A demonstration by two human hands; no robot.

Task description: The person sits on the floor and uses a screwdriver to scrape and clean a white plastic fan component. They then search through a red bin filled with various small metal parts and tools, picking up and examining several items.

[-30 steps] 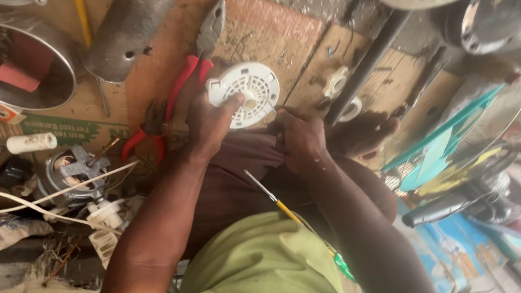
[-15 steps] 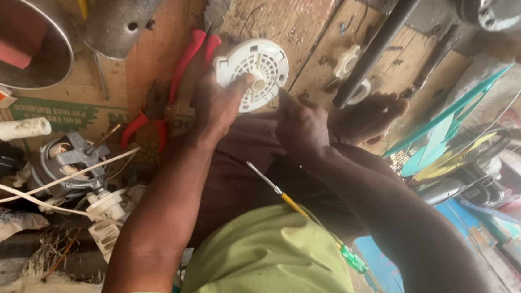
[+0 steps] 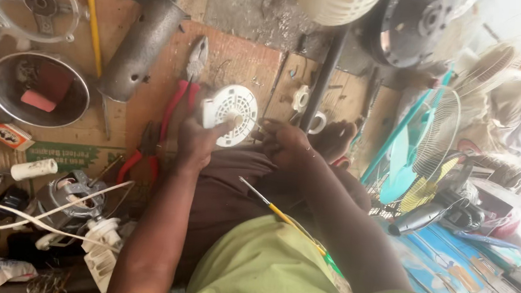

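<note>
My left hand (image 3: 196, 140) grips a round white slotted plastic disc (image 3: 232, 110), thumb pressed on its face, just above my knee. My right hand (image 3: 282, 142) is closed beside the disc's right edge, fingertips pinching something small that I cannot make out. A thin screwdriver with a yellow and green handle (image 3: 288, 222) lies across my lap below the right forearm. Red-handled pliers (image 3: 177, 99) lie on the cardboard right behind the left hand.
A small electric motor (image 3: 70, 203) with white cables sits at lower left. A metal bowl (image 3: 4, 92), a grey metal tube (image 3: 137, 47), a yellow rod (image 3: 91, 18) and a dark pole (image 3: 325, 77) lie on the cardboard. A teal fan with wire guard (image 3: 425, 141) leans at right.
The view has tilted, so everything sits lower in the frame. Both hands stay at the white disc; the left thumb now presses on its face.
</note>
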